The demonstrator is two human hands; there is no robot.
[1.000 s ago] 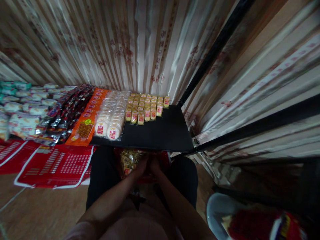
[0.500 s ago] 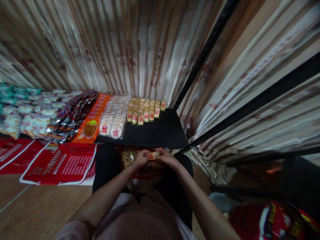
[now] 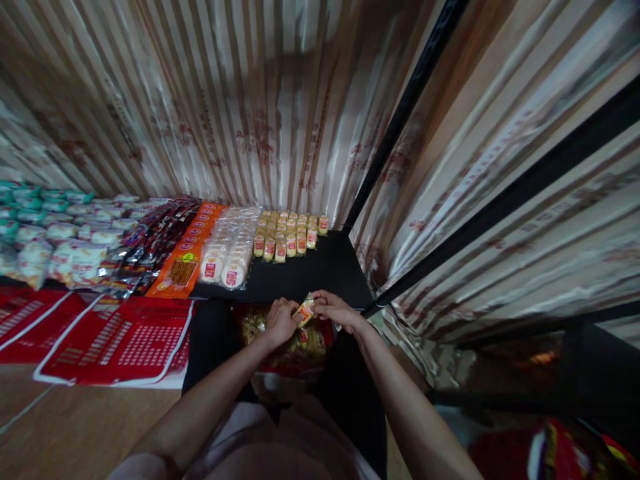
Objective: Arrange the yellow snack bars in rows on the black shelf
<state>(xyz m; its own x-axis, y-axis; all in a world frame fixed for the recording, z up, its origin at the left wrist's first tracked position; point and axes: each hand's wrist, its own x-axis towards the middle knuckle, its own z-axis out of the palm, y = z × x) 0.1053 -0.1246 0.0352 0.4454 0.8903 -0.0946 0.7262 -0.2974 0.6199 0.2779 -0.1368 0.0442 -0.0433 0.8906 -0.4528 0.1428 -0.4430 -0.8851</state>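
Observation:
Between my two hands is a small wrapped snack (image 3: 305, 311) in clear and yellow film with a red-orange label, tilted with its upper end to the right. My left hand (image 3: 281, 321) is closed on its lower left end. My right hand (image 3: 335, 309) has its fingers closed at the upper right side. Below them, between my knees, a red container (image 3: 327, 331) holds many similar wrapped pieces, partly hidden by my left hand. Ahead, rows of small yellow wrapped snacks (image 3: 291, 243) stand on the black shelf (image 3: 320, 273).
Left of the yellow snacks lie round white wrapped crackers (image 3: 225, 250), an orange snack pack (image 3: 187, 260) and dark packets (image 3: 150, 243). Red baskets (image 3: 145, 337) stand below the shelf. Black frame bars (image 3: 400, 127) rise at right before a pleated curtain (image 3: 280, 120).
The wrapped snack has turned from lying level to tilted, its right end up. My left hand has shifted slightly lower, showing more of the container. The camera view has moved a little.

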